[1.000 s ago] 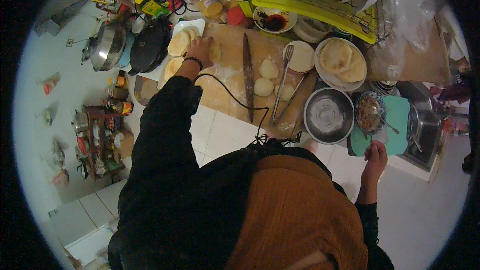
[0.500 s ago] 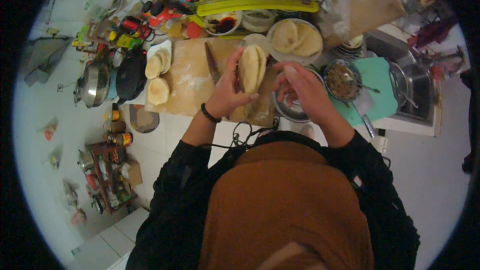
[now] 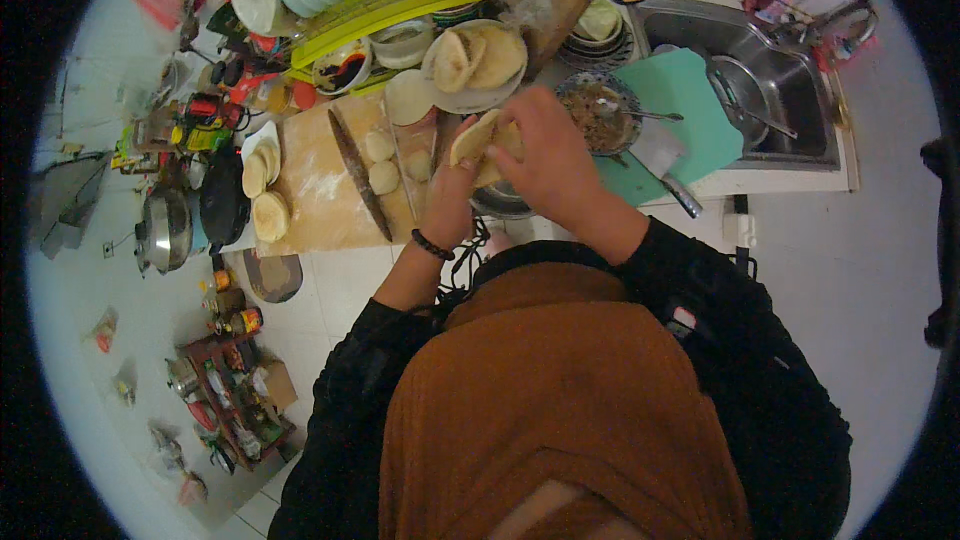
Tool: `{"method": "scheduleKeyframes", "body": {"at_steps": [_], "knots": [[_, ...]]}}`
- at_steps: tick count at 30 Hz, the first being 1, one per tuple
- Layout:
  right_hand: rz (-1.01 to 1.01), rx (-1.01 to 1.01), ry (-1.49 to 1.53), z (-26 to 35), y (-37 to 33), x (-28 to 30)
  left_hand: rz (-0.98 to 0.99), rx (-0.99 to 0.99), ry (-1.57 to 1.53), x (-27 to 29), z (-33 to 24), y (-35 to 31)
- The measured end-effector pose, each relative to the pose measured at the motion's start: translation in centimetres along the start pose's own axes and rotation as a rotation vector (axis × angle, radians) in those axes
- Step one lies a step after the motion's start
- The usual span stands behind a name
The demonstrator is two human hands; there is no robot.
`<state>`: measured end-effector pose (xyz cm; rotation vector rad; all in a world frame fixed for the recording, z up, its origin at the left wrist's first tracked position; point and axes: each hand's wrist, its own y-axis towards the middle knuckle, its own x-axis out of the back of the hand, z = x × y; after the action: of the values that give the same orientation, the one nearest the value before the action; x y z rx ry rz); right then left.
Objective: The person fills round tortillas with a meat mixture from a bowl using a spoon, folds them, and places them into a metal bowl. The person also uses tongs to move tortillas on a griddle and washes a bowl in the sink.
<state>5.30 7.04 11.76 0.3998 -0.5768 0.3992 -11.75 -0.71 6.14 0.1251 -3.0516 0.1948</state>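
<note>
The left hand (image 3: 450, 205), wearing a dark beaded bracelet, grips the flatbread (image 3: 474, 138) near the metal bowl (image 3: 500, 202), as it did 0.5 s earlier; the bread, upright then, now tilts between the 2 hands, its edges apparently parted. The right hand (image 3: 555, 162), apart from it with fingers spread before, now grasps it too and hides part of it. Along the counter, a dark round pan (image 3: 224, 198) comes first, then a white dish (image 3: 256, 140) of breads and a floured wooden board (image 3: 310, 180) bearing a tapered rolling pin (image 3: 360, 175) and 3 dough pieces (image 3: 380, 145). A plate (image 3: 465, 100) of flatbreads sits behind the hands; a patterned bowl (image 3: 622, 90) of filling, a green cutting board (image 3: 670, 90) with a cleaver (image 3: 658, 152) on it, and a steel sink (image 3: 690, 25) follow. A cluttered shelf rack (image 3: 235, 395) stands at far left, beside a tiled floor (image 3: 340, 290).
</note>
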Motion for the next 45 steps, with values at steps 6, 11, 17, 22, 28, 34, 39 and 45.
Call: {"method": "scheduleKeyframes", "body": {"at_steps": [6, 11, 17, 22, 28, 34, 39, 45], "knots": [[0.474, 0.503, -0.13, -3.1, -1.6, 4.4, 0.103, 0.056, 0.22, -2.8, -0.1, 0.1], [0.851, 0.317, -0.214, -5.5, -3.0, 4.6, 0.116, 0.027, 0.195, -6.0, 0.6, -0.7], [0.452, 0.129, 0.08, -6.2, -4.6, 5.0, 0.133, 0.234, -0.644, -6.9, 0.9, -0.6], [0.458, 0.049, 0.077, -7.0, -5.1, 4.7, 0.067, 0.369, -1.023, -11.1, 1.5, -0.8], [0.157, 0.226, 0.174, -11.2, -7.0, 3.3, -0.006, 0.414, -1.015, -12.1, 1.7, -0.1], [-0.301, -0.289, -0.411, -24.7, -8.4, 9.3, -0.04, 0.451, -1.213, -10.3, 3.4, 0.1], [-0.243, -0.666, 0.498, -27.4, -7.9, 7.9, -0.099, 0.415, -1.338, -9.7, 3.5, -1.1], [-0.404, -0.84, 0.44, -28.0, -9.5, 6.7, -0.093, 0.234, -1.377, -5.8, 1.3, -3.5]]}}
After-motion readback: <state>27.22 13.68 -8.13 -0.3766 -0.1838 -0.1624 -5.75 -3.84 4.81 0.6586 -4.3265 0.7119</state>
